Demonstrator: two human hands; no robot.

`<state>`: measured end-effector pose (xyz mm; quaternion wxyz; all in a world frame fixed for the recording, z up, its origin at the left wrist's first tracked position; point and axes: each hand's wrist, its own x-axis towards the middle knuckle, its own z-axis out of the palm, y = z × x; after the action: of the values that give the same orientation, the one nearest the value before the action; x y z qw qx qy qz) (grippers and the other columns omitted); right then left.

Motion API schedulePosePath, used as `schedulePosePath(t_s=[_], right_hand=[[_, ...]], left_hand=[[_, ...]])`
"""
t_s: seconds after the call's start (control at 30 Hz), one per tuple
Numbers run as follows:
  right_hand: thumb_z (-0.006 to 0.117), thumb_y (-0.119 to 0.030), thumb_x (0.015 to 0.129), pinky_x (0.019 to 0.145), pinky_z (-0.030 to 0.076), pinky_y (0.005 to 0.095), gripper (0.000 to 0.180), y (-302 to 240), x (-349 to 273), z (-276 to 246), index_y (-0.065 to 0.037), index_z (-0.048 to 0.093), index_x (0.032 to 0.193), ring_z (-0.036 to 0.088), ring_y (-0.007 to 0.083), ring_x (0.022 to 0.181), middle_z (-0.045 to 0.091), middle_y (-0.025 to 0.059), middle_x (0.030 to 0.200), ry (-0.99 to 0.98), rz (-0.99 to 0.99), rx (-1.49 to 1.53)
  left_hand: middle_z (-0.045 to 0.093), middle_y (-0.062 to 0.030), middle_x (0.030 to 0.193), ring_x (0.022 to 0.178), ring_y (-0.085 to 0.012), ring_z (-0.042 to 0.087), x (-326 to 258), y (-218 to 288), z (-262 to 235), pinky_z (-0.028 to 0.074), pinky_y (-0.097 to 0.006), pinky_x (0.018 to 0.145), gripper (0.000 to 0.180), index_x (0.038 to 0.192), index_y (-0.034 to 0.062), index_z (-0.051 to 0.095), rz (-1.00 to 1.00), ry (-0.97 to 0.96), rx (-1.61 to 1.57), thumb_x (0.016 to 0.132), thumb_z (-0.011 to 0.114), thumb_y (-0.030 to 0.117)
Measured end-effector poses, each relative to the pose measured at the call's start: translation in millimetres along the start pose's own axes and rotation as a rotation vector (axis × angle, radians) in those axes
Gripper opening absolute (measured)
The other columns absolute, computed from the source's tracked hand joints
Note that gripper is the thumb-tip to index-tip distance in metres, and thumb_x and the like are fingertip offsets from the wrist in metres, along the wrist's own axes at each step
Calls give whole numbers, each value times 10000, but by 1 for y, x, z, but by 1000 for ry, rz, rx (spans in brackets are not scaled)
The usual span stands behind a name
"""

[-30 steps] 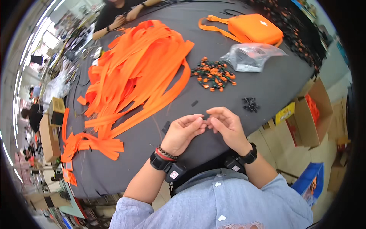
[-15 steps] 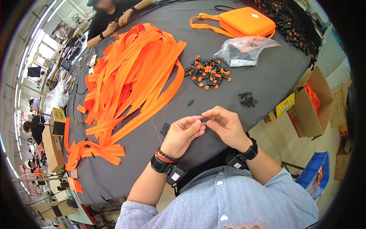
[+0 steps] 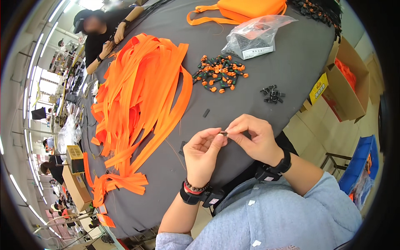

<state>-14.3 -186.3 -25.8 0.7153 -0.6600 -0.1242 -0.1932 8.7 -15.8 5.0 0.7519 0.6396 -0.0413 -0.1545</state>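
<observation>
My left hand (image 3: 200, 153) and my right hand (image 3: 255, 139) meet over the near part of the grey-covered table. Between their fingertips they pinch a small dark piece (image 3: 223, 133); fingers cover most of it. Just beyond lies a flat black rectangular piece (image 3: 206, 113). More black pieces (image 3: 182, 146) sit beside my left hand, partly hidden by it. A little pile of black plastic parts (image 3: 272, 95) rests farther right. Farther off is a heap of small black-and-orange parts (image 3: 220, 74).
Long orange straps (image 3: 143, 89) heap at left. A clear bag of black bits (image 3: 255, 37) and an orange case (image 3: 252, 9) stand beyond. At right are an open carton (image 3: 348, 98) and a blue bin (image 3: 359, 164). A co-worker's hands (image 3: 114, 39) work at the far left.
The view has shifted, so the table things sit differently in the picture. Both hands keep their pinch on the dark piece, which now shows as a thinner sliver.
</observation>
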Motion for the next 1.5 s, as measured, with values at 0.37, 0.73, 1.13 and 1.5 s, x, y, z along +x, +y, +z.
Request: schedulePosePath(t_s=[0.37,0.73,1.13,1.5], right_hand=[[703,123,700,648,525,266,238,-5,-6,6,-29,705,883,626,188,765,655,68,945,74,-363,-350],[745,30,718,630,513,284,174,0,-10,10,-9,705,882,612,193,763,634,72,936,57,-473,-462],[773,7,741,641,440,324,240,-5,-16,8,-17,683,962,603,209,807,624,56,981,33,-539,-571],[727,73,753,690,533,292,224,-29,-3,11,-18,703,956,662,226,836,674,90,973,13,-382,-488]], left_hand=[[695,-130,1025,927,-163,680,1,2,-2,576,-285,836,188,1105,-35,637,-41,33,-160,952,629,76],[682,-148,1091,1002,-195,672,0,2,-2,570,-300,866,192,1141,-31,613,-79,-48,-281,969,588,51],[661,-99,1075,972,-182,665,-1,7,-8,555,-318,871,166,1136,8,596,-145,-174,-398,980,560,52],[683,-120,1027,903,-165,671,-3,7,-10,563,-295,847,179,1124,-26,603,-139,-219,-495,968,596,61]])
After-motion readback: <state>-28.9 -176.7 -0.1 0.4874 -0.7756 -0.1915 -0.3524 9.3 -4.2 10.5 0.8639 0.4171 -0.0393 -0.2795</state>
